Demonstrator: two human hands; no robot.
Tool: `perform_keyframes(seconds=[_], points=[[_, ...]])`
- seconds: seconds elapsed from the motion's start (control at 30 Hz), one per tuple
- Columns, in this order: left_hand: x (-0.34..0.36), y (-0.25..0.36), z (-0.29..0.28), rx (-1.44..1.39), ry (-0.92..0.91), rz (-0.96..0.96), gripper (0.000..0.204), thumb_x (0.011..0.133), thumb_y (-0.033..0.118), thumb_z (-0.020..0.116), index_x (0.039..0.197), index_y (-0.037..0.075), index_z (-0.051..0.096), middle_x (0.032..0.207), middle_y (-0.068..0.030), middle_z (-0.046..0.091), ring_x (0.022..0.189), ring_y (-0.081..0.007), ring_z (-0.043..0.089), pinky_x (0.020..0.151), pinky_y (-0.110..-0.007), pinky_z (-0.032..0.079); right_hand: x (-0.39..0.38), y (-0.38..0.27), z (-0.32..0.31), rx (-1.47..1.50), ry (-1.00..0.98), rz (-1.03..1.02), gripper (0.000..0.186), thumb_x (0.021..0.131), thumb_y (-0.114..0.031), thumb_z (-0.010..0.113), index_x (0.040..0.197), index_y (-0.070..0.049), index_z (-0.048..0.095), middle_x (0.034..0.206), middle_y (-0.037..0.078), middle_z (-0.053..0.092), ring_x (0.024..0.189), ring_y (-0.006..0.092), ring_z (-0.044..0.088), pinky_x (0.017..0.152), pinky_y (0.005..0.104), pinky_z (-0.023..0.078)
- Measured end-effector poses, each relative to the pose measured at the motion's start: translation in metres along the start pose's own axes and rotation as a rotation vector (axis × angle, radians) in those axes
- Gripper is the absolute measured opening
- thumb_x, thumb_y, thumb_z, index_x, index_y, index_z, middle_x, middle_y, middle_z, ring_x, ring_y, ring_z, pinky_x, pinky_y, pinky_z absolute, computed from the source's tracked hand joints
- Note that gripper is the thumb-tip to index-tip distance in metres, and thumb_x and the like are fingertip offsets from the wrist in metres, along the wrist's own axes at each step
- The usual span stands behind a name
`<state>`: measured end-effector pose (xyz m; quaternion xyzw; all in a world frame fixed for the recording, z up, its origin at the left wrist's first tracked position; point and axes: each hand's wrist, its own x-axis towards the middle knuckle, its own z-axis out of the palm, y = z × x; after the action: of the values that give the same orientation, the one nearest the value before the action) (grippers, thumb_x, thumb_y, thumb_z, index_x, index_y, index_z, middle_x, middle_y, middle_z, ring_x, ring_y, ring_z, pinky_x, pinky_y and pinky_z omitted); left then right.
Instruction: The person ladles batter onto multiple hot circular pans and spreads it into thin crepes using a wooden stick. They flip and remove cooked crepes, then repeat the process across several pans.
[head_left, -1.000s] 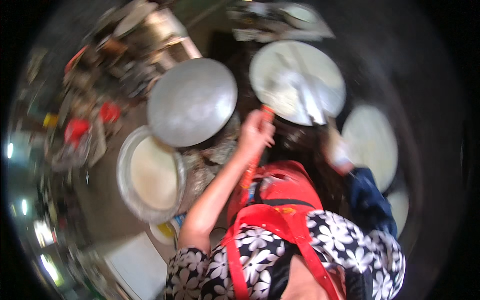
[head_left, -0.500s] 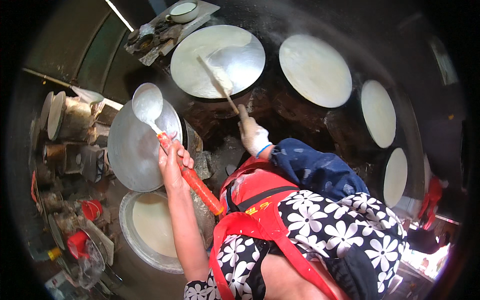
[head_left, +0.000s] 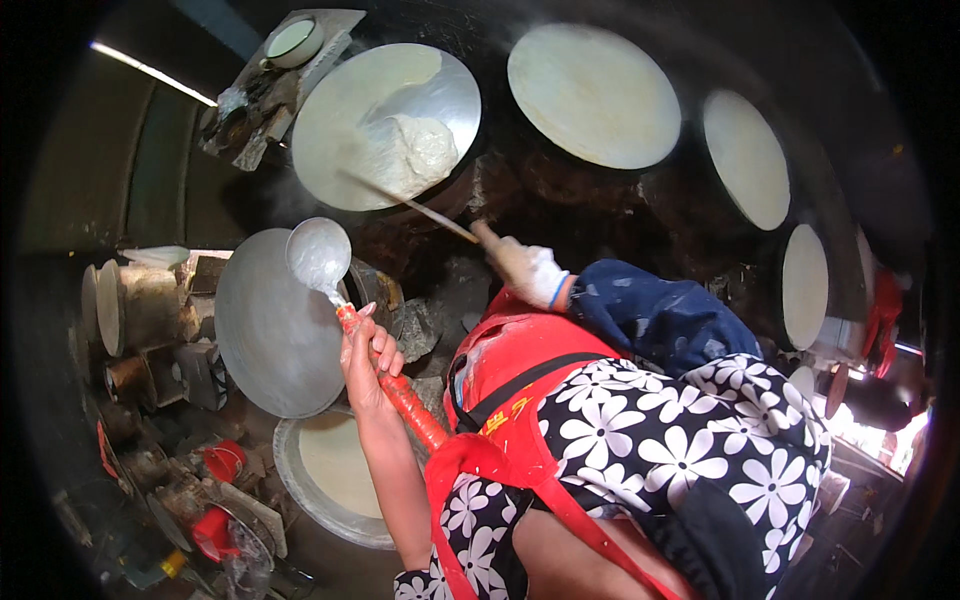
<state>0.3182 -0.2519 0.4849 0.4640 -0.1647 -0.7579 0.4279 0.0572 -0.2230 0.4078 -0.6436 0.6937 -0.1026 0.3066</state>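
My left hand is closed around the red-wrapped handle of a metal ladle, whose bowl is coated with whitish batter. The bowl hangs over the near part of a bare grey round griddle. A white glove with bare-looking, soiled fingers covers my right hand, which grips a thin wooden spreader. Its far end reaches over the near left edge of another round griddle. There a thick lump of batter sits near the right side, a thin pale layer covers the left, and shiny metal shows between.
Several more round griddles with pale sheets, such as one griddle, curve off to the right. Below the bare griddle stands a metal basin of batter. An enamel bowl rests on a ledge. Red containers and clutter lie at left.
The view has shifted. The spreader has swung to the griddle's near left edge, and the batter lump now shows uncovered. The ladle remains in my left hand, over the bare griddle.
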Motion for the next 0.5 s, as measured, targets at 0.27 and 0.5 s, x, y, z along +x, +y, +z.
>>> perform_keyframes(seconds=[0.27,0.5], points=[[0.011,0.018,0.025,0.121,0.070,0.005,0.030,0.092,0.016,0.052,0.117,-0.001,0.048,0.063,0.0035,0.036,0.047,-0.0020,0.031,0.036,-0.017,0.027,0.041,0.030,-0.037,0.140,0.346,-0.051,0.049,0.091,-0.018,0.046,0.138,-0.010,0.031,0.087,0.024,0.059,0.076,0.0406,0.060,0.063,0.0449,0.047],[0.022,0.025,0.047,0.133,0.107,-0.009,0.027,0.094,0.019,0.053,0.113,0.000,0.049,0.061,0.0041,0.034,0.045,-0.0023,0.030,0.036,-0.017,0.027,-0.016,0.045,-0.040,0.145,-0.053,-0.170,0.050,0.092,-0.022,0.045,0.139,-0.012,0.031,0.086,0.020,0.061,0.074,0.0379,0.061,0.062,0.0435,0.049]])
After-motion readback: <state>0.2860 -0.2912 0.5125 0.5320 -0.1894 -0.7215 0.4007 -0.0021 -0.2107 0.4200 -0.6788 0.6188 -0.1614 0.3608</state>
